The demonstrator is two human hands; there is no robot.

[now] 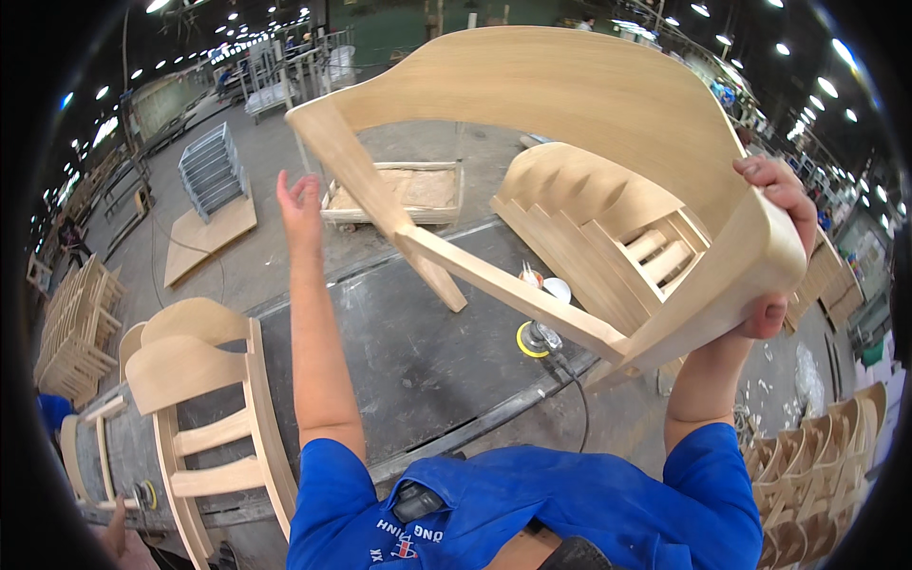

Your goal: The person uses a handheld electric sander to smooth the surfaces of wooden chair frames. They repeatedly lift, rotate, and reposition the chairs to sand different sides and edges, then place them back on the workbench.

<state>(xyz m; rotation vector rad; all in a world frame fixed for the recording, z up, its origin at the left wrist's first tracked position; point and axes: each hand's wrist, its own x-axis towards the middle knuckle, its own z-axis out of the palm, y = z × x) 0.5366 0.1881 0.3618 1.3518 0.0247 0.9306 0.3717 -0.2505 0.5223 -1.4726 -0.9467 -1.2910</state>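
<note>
A pale wooden chair frame [532, 76], with a broad curved backrest, legs and a crossbar, is held up in the air and tilted above the dark worktable [399, 370]. My right hand [784, 209] is wrapped around its right-hand corner, fingers over the top edge and thumb lower down. My left hand [300, 199] is raised beside the frame's left leg, apart from it, with its fingers spread and nothing in them. Under the frame, a sander [540, 339] with a yellow pad lies on the table, its hose trailing toward me.
Several nested chair backs [579, 190] stand behind the held frame. Another wooden chair frame [214, 408] sits at the left, and stacked frames [817, 475] fill the lower right. At the lower left, a co-worker's hand [116, 522] is near another sander [145, 495].
</note>
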